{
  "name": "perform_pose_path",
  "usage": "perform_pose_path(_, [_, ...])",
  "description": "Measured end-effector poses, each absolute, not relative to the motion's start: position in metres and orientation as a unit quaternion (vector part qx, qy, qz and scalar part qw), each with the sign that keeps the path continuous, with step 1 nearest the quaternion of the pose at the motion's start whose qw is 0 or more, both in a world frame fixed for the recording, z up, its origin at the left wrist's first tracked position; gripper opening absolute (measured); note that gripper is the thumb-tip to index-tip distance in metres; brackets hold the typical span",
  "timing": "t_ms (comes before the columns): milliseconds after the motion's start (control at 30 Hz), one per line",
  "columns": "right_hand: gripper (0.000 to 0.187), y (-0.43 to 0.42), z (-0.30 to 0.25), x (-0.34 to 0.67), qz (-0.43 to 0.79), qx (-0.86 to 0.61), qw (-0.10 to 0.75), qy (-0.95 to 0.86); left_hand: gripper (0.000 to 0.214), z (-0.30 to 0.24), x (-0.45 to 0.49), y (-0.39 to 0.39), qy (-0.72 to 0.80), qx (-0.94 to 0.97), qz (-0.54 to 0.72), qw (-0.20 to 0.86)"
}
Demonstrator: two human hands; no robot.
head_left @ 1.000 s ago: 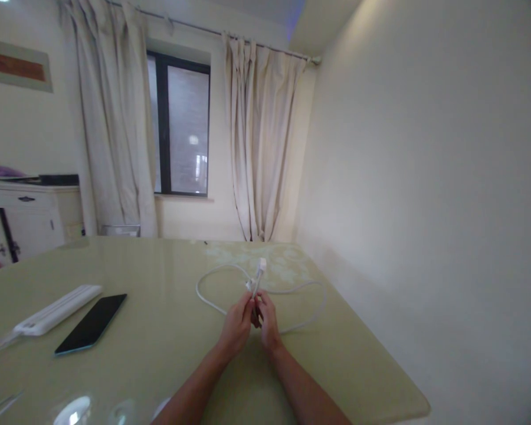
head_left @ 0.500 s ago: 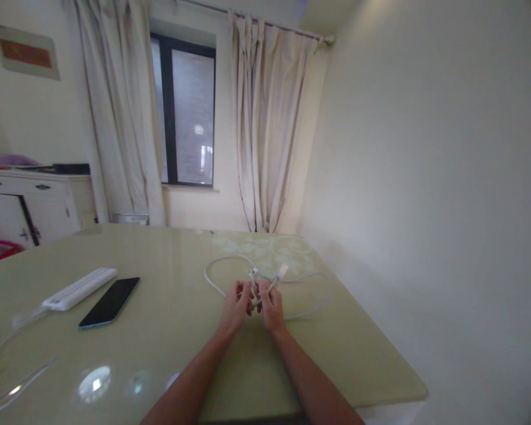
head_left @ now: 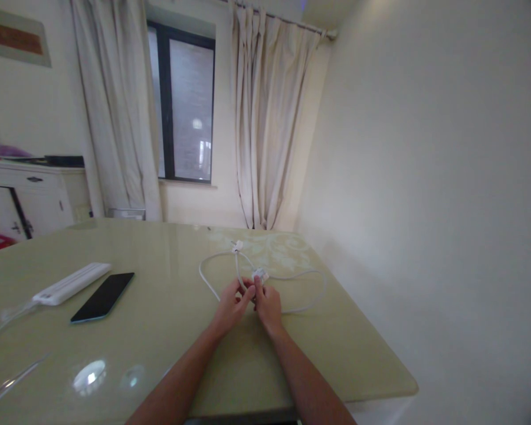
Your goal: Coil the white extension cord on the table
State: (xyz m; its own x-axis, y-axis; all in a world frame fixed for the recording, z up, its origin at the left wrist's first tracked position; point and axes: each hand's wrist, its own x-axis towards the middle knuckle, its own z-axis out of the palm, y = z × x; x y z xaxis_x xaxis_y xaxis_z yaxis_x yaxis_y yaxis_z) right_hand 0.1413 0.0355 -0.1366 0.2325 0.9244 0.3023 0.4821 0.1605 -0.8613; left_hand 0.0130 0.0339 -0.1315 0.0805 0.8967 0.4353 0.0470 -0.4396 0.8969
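Since half a second ago, your two hands have stayed together over the white cable (head_left: 292,308), but its ends have shifted: one plug that stood up and to the right of your right hand (head_left: 269,305) now sits low, just above that hand's fingertips, and the other connector (head_left: 236,247) lies farther out on the table, beyond your left hand (head_left: 230,303).

Your left hand is curled narrow, thumb and fingers pinched on the cable just where it passes between the hands. Your right hand is likewise closed around the cable, with the small white plug (head_left: 260,274) showing right at its fingertips. Both hands touch each other at the fingers.

From your hands the cable runs out in two loops on the green table (head_left: 345,366): one to the left and ahead, one to the right.

Well off to the left of your left hand lie a dark phone (head_left: 102,297) and, just beyond it, a white power strip (head_left: 72,283).
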Motion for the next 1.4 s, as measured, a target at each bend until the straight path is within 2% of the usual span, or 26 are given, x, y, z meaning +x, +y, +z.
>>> perform_pose_path(100, [0.074,0.037,-0.137,0.146,0.170,-0.638,0.484,-0.574,0.038,-0.134,0.012,0.033,0.354,0.654,0.546,0.386])
perform_pose_path(200, [0.060,0.041,-0.138,0.153,0.128,-0.665,0.502,-0.538,0.034,-0.136,0.013,0.033,0.350,0.663,0.538,0.385])
perform_pose_path(300, [0.051,0.045,-0.140,0.160,0.160,-0.639,0.529,-0.536,0.031,-0.138,0.014,0.035,0.361,0.665,0.542,0.365])
perform_pose_path(533, [0.051,0.044,-0.145,0.155,0.221,-0.483,0.544,-0.649,0.032,-0.134,0.008,0.036,0.371,0.622,0.631,0.279])
perform_pose_path(700, [0.047,0.041,-0.142,0.153,0.201,-0.418,0.527,-0.712,0.043,-0.126,0.003,0.033,0.367,0.564,0.668,0.317])
perform_pose_path(833, [0.059,0.042,-0.141,0.158,0.143,-0.391,0.493,-0.764,0.042,-0.123,0.002,0.033,0.361,0.524,0.702,0.320])
perform_pose_path(900, [0.059,0.043,-0.141,0.159,0.136,-0.403,0.474,-0.771,0.041,-0.121,0.001,0.034,0.360,0.506,0.717,0.317])
perform_pose_path(1133, [0.034,0.040,-0.137,0.158,0.043,-0.442,0.450,-0.775,0.042,-0.110,-0.007,0.031,0.376,0.465,0.737,0.316])
perform_pose_path(1400, [0.022,0.027,-0.126,0.150,0.091,-0.289,0.511,-0.804,0.050,-0.100,-0.017,0.035,0.409,0.439,0.745,0.292])
